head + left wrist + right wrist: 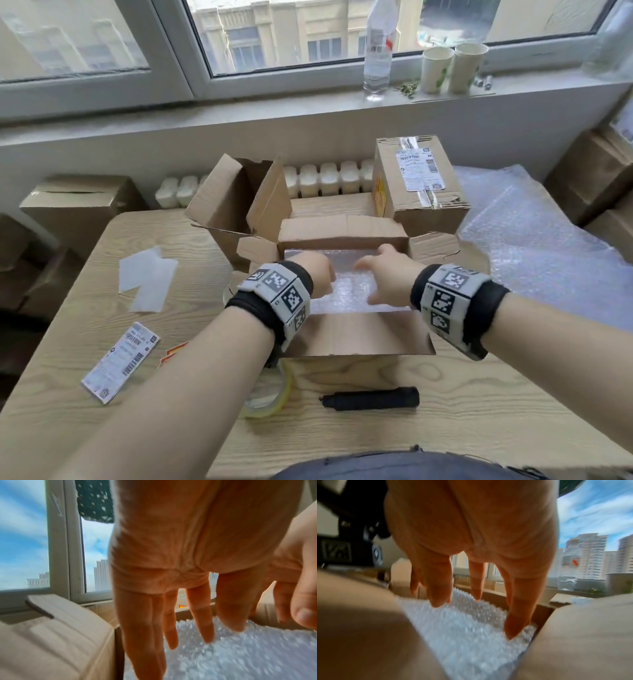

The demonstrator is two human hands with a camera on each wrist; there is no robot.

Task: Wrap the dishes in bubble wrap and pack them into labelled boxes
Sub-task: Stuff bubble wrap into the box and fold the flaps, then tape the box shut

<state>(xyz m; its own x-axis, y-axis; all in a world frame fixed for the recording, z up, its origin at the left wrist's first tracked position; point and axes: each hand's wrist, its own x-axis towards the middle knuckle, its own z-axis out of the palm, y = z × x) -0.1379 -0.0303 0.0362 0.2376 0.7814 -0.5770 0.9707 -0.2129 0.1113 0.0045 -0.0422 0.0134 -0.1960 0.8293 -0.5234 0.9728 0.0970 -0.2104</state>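
The bubble wrap (346, 291) fills the open box (359, 337) at the middle of the bench (479, 411): a pale, clear sheet with a fine pebbled surface, lying fairly flat just below the rim, and whatever it covers cannot be made out. The box is plain brown card with all its flaps folded outward. Both hands are over it, side by side. The left hand (317, 274) reaches in with fingers (200, 616) straight and slightly spread, tips at or just above the wrap; its grip is released. The right hand (383, 277) is likewise released, fingers (517, 609) extended downward, the outermost one appearing to touch the wrap, though blur makes contact hard to confirm. Three boxes stand on the bench: the one being packed, an empty box (239, 202) with raised flaps behind it to the left, and a taped box (419, 181) with a shipping label behind it to the right. A large loose sheet of wrap (548, 246) covers the right side of the bench. Near the person lie one black marker (371, 399) and one roll of clear tape (270, 401), partly hidden under the left forearm. One printed label (120, 361) and pale backing paper (147, 279) lie to the left. On the windowsill stand one plastic bottle (376, 51) and two paper cups (452, 68).
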